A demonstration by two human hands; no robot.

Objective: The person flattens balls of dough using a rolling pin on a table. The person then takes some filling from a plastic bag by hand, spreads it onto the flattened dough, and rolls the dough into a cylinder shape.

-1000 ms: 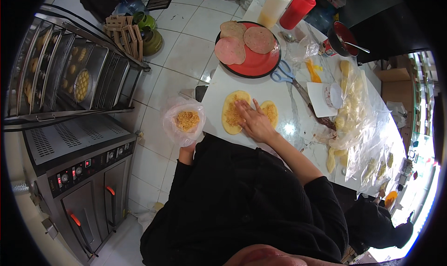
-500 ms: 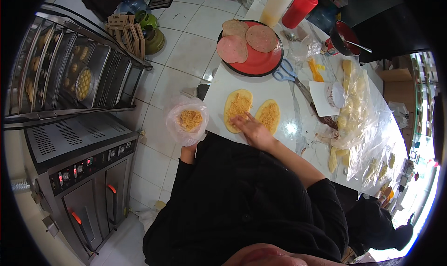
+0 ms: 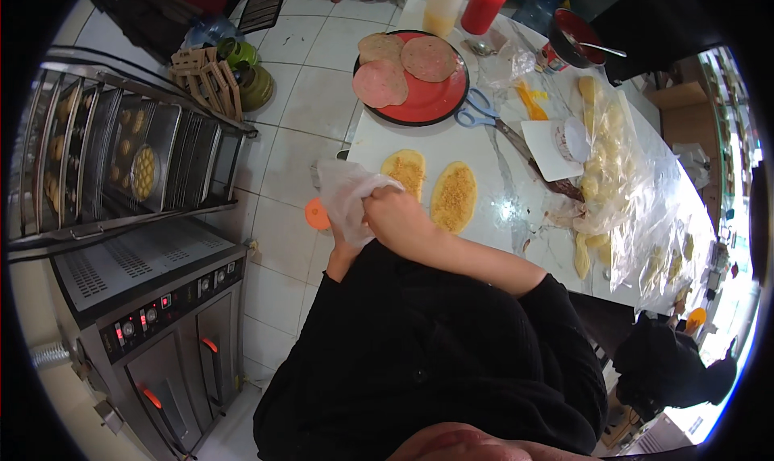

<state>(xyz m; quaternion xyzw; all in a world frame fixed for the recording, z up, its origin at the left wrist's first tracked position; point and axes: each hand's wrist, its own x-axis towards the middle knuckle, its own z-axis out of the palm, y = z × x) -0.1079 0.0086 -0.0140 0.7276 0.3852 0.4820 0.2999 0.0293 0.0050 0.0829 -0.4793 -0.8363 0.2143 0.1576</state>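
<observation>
Two flat dough ovals lie side by side at the table's front edge. The right dough oval (image 3: 454,197) is fully in view, with golden crumbs over it. The left dough oval (image 3: 404,171), crumbed too, is partly covered by my right hand and the bag. A cloudy plastic bag (image 3: 343,187) hangs off the table's left edge, its contents hidden now. From below, my left hand (image 3: 345,247) holds the bag. My right hand (image 3: 397,217) is closed at the bag's upper right side, its fingertips mostly hidden. An orange round lid (image 3: 318,214) shows just left of the bag.
A red plate (image 3: 435,98) holds several pink meat slices. Beside it are scissors (image 3: 477,110), a squeeze bottle (image 3: 489,1), and a knife (image 3: 536,162). Dough pieces lie under plastic sheeting (image 3: 637,195) at the right. An oven (image 3: 153,300) and tray rack (image 3: 161,150) stand left.
My right hand has left the left dough oval and moved to the bag. The bag has tipped, hiding the crumbs inside. The orange lid has come into view.
</observation>
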